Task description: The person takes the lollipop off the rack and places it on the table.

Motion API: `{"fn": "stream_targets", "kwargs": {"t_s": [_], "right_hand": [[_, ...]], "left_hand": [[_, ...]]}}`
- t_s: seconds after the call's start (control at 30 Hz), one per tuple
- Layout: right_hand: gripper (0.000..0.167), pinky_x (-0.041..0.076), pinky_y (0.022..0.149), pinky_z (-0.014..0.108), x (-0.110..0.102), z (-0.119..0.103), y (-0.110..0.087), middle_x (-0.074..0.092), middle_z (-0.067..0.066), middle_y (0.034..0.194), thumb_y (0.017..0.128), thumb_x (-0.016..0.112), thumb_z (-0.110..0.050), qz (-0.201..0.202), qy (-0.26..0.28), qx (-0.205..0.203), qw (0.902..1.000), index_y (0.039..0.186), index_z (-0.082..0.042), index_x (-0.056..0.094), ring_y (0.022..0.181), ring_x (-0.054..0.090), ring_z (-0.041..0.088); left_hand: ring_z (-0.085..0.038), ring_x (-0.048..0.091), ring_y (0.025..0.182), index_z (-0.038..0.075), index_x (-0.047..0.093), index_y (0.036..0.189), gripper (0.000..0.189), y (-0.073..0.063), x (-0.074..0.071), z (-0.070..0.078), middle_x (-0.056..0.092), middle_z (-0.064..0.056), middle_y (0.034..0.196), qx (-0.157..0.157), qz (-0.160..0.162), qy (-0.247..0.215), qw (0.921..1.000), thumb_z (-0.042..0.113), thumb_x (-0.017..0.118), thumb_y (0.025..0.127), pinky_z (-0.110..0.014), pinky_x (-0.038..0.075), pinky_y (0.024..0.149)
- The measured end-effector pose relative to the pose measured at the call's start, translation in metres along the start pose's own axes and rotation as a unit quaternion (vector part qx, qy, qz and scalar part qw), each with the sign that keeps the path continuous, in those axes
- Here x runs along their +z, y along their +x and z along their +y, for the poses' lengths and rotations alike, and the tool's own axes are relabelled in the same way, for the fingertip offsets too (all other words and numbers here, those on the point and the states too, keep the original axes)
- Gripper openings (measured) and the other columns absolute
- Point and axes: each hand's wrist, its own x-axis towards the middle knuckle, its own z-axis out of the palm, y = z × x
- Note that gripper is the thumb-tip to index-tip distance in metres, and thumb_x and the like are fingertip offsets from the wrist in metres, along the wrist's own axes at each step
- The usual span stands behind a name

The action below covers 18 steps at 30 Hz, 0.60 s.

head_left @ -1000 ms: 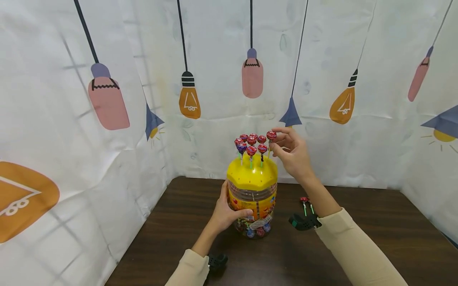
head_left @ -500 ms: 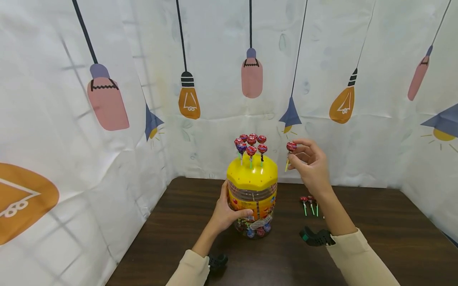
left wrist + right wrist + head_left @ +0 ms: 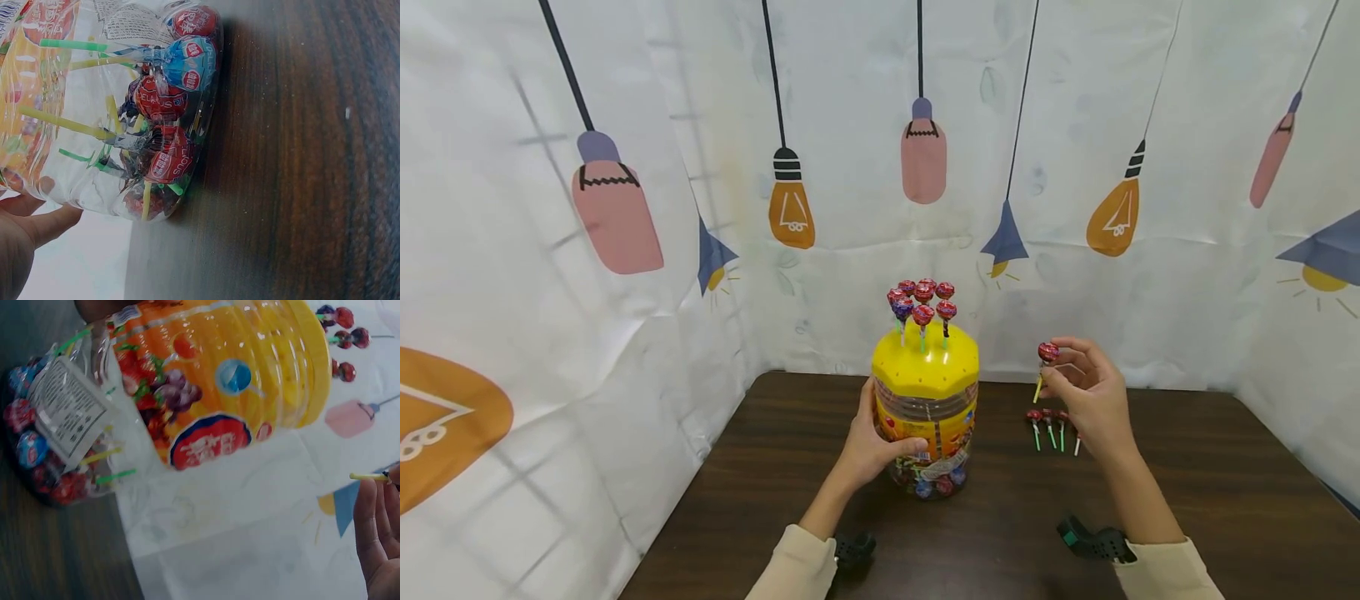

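A clear plastic candy jar [image 3: 951, 429] with a yellow lid [image 3: 925, 371] stands upright on the table. Several lollipops [image 3: 922, 315], mostly red and one purple, stick up from holes in the lid. My left hand [image 3: 865, 450] grips the jar's left side, thumb across the front. Away to the right of the jar, my right hand [image 3: 1096, 398] pinches a red-wrapped lollipop [image 3: 1048, 352] by its upper part, its yellow stick [image 3: 367, 477] pointing down in the head view. Inside the jar's bottom, the left wrist view shows more wrapped lollipops [image 3: 190, 62] with green and yellow sticks.
Several lollipops [image 3: 1048, 415] lie in a row on the dark wooden table [image 3: 1000, 533], below the right hand. Behind the table hangs a white cloth [image 3: 850, 317] printed with lamps. A black band [image 3: 1093, 542] circles the right wrist.
My right hand has drawn the lollipop away from the lid, moving right and down towards the row on the table. The left hand keeps its hold on the jar.
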Motion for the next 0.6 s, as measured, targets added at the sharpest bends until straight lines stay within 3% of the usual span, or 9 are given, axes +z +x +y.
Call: {"fn": "stream_targets", "kwargs": {"t_s": [0.17, 0.37, 0.6], "right_hand": [[0.043, 0.061, 0.063, 0.028, -0.017, 0.008, -0.01, 0.066, 0.001, 0.102, 0.094, 0.067, 0.008, -0.027, -0.013, 0.003, 0.9996, 0.134, 0.009, 0.051, 0.075, 0.066, 0.013], [0.042, 0.061, 0.064, 0.028, -0.035, 0.014, -0.015, 0.068, 0.0, 0.102, 0.094, 0.065, 0.009, -0.058, -0.033, -0.005, 0.9977, 0.134, 0.009, 0.051, 0.076, 0.067, 0.012], [0.04, 0.061, 0.065, 0.026, -0.052, 0.017, -0.015, 0.069, 0.0, 0.104, 0.095, 0.064, 0.01, -0.05, -0.029, -0.003, 0.9983, 0.133, 0.005, 0.053, 0.081, 0.068, 0.01]], "left_hand": [[-0.021, 0.06, 0.125, 0.041, 0.013, 0.159, 0.106, 0.0, 0.0, 0.0, 0.051, 0.001, 0.146, 0.004, -0.002, 0.0, 1.0, 0.033, 0.087, 0.083, -0.041, 0.053, 0.107], [-0.02, 0.059, 0.126, 0.041, 0.013, 0.159, 0.106, 0.001, -0.001, -0.001, 0.051, 0.001, 0.146, 0.009, -0.004, 0.001, 1.0, 0.031, 0.087, 0.083, -0.039, 0.052, 0.107], [-0.021, 0.059, 0.126, 0.041, 0.013, 0.159, 0.106, 0.001, -0.001, -0.002, 0.05, 0.001, 0.147, 0.004, -0.001, 0.004, 1.0, 0.032, 0.087, 0.083, -0.041, 0.052, 0.108]]}}
